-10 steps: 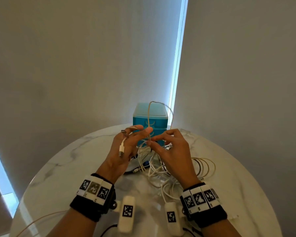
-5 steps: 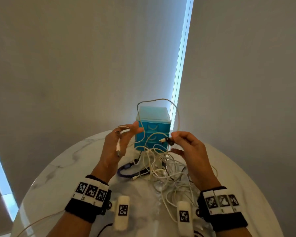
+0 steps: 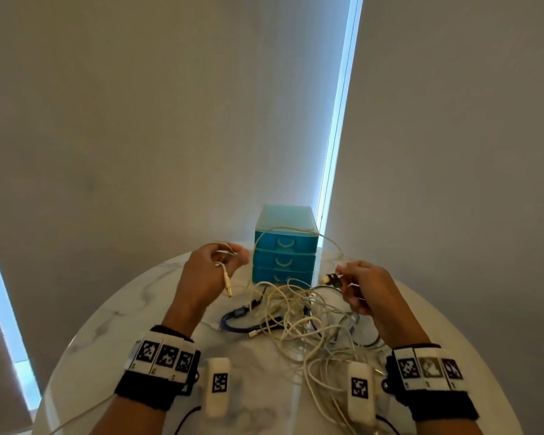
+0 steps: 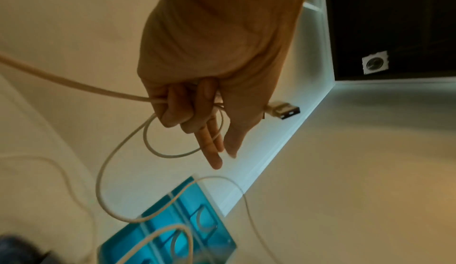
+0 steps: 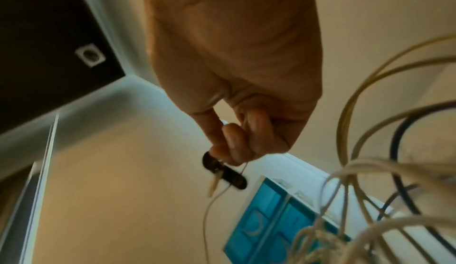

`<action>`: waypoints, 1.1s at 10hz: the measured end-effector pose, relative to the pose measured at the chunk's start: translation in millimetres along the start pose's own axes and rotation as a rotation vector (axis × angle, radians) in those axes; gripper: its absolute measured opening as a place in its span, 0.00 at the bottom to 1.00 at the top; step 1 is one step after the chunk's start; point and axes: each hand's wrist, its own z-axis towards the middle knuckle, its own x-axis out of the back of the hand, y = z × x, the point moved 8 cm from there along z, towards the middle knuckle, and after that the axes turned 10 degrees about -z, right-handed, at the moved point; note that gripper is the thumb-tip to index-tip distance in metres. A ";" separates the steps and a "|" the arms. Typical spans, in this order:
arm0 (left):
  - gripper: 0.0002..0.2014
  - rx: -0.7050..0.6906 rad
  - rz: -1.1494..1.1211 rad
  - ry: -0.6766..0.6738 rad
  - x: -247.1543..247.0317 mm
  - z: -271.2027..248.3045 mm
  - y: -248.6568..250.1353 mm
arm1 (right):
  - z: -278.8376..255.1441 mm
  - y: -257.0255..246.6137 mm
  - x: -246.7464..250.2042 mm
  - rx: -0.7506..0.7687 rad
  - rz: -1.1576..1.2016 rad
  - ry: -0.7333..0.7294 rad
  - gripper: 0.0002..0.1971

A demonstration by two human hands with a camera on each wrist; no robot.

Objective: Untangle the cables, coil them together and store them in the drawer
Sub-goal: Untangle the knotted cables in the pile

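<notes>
- our left hand (image 3: 206,271) grasps a white cable (image 3: 266,237) in small loops, its usb plug (image 4: 283,110) hanging free.
- our right hand (image 3: 366,285) pinches the other end with a black clip (image 5: 223,172).
- the tangled cables (image 3: 305,318) lie on the marble table (image 3: 107,334), before the blue drawer unit (image 3: 285,243), drawers closed.

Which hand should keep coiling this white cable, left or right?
Left, probably: the left hand already holds a loop of the white cable by its USB plug; the right hand only pinches the far end.
</notes>
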 end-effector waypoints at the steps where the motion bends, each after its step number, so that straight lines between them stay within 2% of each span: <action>1: 0.15 -0.132 -0.021 0.066 19.1 -4.6 43.0 | 10.9 -1.5 19.6 0.017 0.081 0.244 0.07; 2: 0.22 -0.212 -0.080 -0.011 25.5 -13.7 82.9 | 8.3 -19.4 51.2 0.070 0.370 0.562 0.09; 3: 0.28 -0.225 0.103 -0.209 22.8 -21.0 97.6 | -0.5 -46.1 71.8 0.136 0.639 0.791 0.07; 4: 0.21 -0.244 0.262 -0.140 38.4 -20.2 102.3 | 11.8 -80.2 49.1 0.186 0.705 0.844 0.07; 5: 0.21 -0.214 0.156 0.285 91.8 -25.8 115.6 | 37.3 -161.1 -62.6 0.413 0.145 0.018 0.13; 6: 0.18 -0.335 0.058 0.541 133.0 -43.7 143.1 | 3.2 -141.5 -156.8 0.427 -0.855 -0.753 0.32; 7: 0.15 -0.374 0.100 0.544 143.2 -44.0 157.4 | -1.2 -133.6 -150.3 0.529 -0.939 -0.591 0.21; 8: 0.13 -0.314 0.125 0.403 119.6 -30.8 154.9 | -10.7 -132.0 -133.7 0.545 -0.594 -0.436 0.13; 9: 0.15 -0.235 0.233 0.232 80.9 -12.8 141.3 | -40.7 -163.5 -125.1 0.674 -0.357 -0.430 0.12; 10: 0.18 -0.171 0.403 0.059 40.4 -1.8 125.4 | -58.3 -193.1 -112.8 0.669 -0.210 -0.434 0.19; 11: 0.19 -0.197 0.519 -0.062 11.8 -0.5 119.1 | -64.8 -197.9 -104.0 0.670 -0.289 -0.400 0.25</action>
